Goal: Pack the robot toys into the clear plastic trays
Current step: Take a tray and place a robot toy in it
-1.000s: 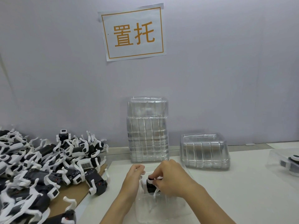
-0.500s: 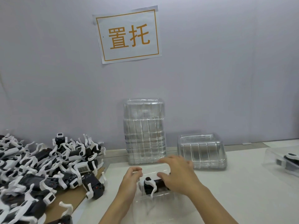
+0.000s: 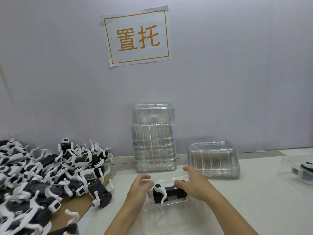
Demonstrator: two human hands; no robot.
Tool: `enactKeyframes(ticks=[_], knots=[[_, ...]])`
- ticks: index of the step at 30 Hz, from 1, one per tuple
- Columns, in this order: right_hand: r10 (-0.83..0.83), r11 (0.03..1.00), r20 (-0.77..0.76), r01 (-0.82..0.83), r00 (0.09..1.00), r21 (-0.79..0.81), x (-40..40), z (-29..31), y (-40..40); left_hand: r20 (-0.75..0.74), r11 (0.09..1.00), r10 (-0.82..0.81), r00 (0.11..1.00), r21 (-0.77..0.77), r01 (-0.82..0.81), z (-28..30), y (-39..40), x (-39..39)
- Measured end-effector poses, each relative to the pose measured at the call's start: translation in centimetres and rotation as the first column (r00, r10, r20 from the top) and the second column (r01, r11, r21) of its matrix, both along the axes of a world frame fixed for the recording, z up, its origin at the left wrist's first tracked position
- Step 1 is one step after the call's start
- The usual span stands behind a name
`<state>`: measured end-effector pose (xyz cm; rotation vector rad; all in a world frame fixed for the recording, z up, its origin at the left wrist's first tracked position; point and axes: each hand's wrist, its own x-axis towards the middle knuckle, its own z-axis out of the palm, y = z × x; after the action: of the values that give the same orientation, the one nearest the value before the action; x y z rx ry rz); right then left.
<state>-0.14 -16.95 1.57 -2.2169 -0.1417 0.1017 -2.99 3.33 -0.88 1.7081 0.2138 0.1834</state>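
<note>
Left hand [image 3: 139, 185] hovered, fingers loosely curled, holding nothing. Right hand [image 3: 194, 184] spread wide, thumb touching robot toy [image 3: 169, 192] lying in clear tray [image 3: 169, 217]. Tray edges hard to trace. Packed tray [image 3: 298, 168] cut off right. White table [image 3: 254, 200], grey wall [image 3: 237, 65]. Forearms angled inward.

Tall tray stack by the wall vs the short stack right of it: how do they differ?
Height: the tall stack rises to about twice the short stack.
Position: the tall stack stands behind the left hand; the short stack sits beyond the right hand.
Top: the tall stack's uppermost trays look set apart from the rest, with a visible step; the short stack looks evenly nested.
Shared: both are clear ribbed plastic, empty, upside down, untouched on the table.
</note>
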Motion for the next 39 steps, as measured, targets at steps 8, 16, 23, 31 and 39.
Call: enactKeyframes(ticks=[8, 16, 23, 31, 39], knots=[[0.136, 0.939, -0.112, -0.092, 0.984, 0.333, 0.0, -0.5, -1.7, -0.079, 0.998, -0.066, 0.995, -0.007, 0.066, 0.9, 0.1, -0.6], [0.132, 0.862, -0.092, -0.069, 0.987, 0.502, 0.2, -1.1, -1.6, -0.030, 0.984, -0.042, 0.999, 0.174, 0.046, 1.5, -0.5, -1.1], [0.124, 0.847, -0.069, -0.070, 0.990, 0.527, -0.1, -1.1, -1.1, 0.201, 0.549, -0.350, 0.915, 0.836, 0.026, 2.5, -1.7, -2.0], [0.121, 0.874, -0.033, -0.091, 0.992, 0.477, -0.4, -1.1, -0.4, -0.197, 0.304, -0.323, 0.926, 0.905, 0.298, 3.1, -1.5, -2.3], [0.094, 0.877, 0.004, -0.085, 0.996, 0.472, -0.5, -1.1, 0.1, -0.154, 0.340, -0.321, 0.934, 0.902, 0.265, 3.4, -1.1, -2.4]])
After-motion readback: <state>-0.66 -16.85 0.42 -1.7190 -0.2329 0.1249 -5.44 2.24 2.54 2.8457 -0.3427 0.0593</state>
